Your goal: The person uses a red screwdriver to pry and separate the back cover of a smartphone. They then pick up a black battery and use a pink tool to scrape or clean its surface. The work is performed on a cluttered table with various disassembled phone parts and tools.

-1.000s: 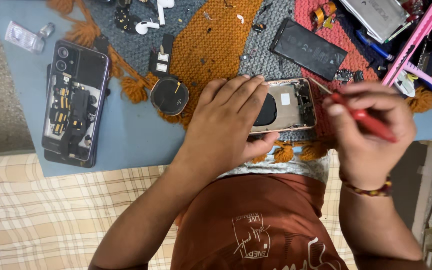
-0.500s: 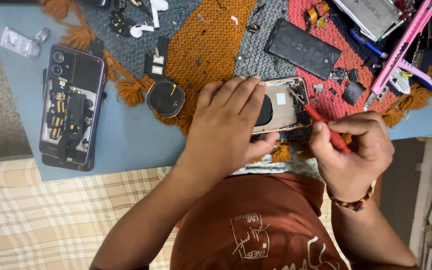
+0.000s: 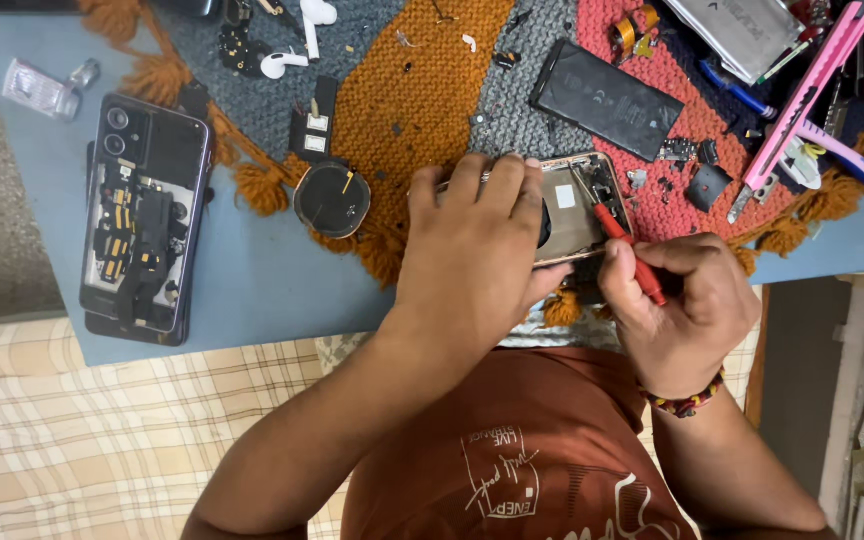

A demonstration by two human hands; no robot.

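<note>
The left hand (image 3: 477, 245) lies palm down, fingers spread flat and pressing on an opened phone (image 3: 577, 205) that rests on the woven mat (image 3: 402, 100) near the table's near edge. The forearm runs in from the near left. The right hand (image 3: 677, 300) is curled into a fist-like pinch around a red screwdriver (image 3: 630, 255), thumb and fingers clenched on its handle, wrist bent inward, a beaded bracelet (image 3: 687, 400) at the wrist.

The opened phone lies with its long axis running left to right, its open back facing up; most of its left part is hidden under the left hand. The screwdriver slants from the near right up to the far left, its tip inside the phone's right end.

On the blue table (image 3: 272, 290) at the left lies 1 more phone (image 3: 142, 230), also opened, long axis running near to far. Just left of the left hand sits 1 round black coil (image 3: 332, 198). 1 black battery (image 3: 607, 98) lies far of the opened phone, tilted. At the far right lie 1 pink utility knife (image 3: 807, 95) and 1 blue pen (image 3: 737, 92). 2 white earbuds (image 3: 292, 40) lie at the far edge.
</note>
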